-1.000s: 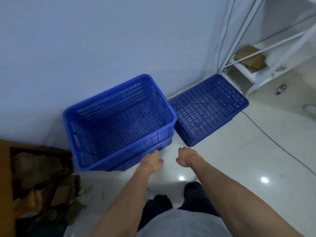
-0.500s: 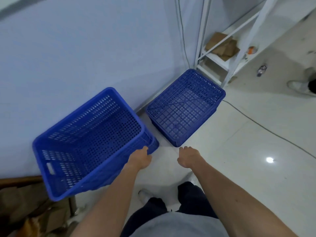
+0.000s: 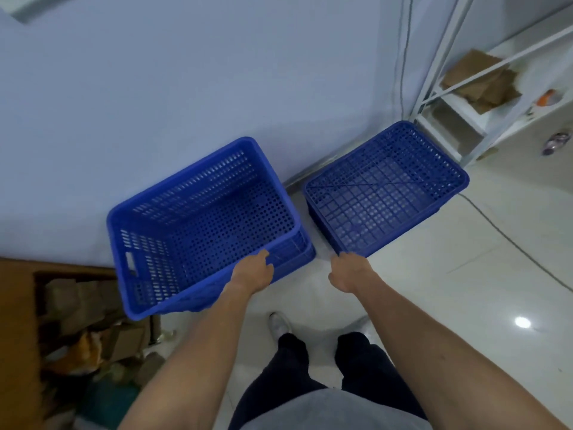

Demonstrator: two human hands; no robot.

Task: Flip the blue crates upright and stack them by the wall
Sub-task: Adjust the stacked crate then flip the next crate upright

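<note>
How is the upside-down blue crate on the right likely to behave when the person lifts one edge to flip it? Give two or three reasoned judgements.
The upside-down crate is probably light for its size: its base and walls are open mesh. It likely stays stiff, since crossed ribs brace the base. Being wide and low, it should pivot on its far edge rather than roll, though it may slide on the glossy floor near the right hand.

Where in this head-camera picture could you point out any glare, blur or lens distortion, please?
Head view: a bright lamp reflection glares off the glossy floor; the shelf frame and wall edges bow from the wide-angle lens; the cardboard pile at lower left is dim and smeared; the crates and both hands look reasonably sharp.
</note>
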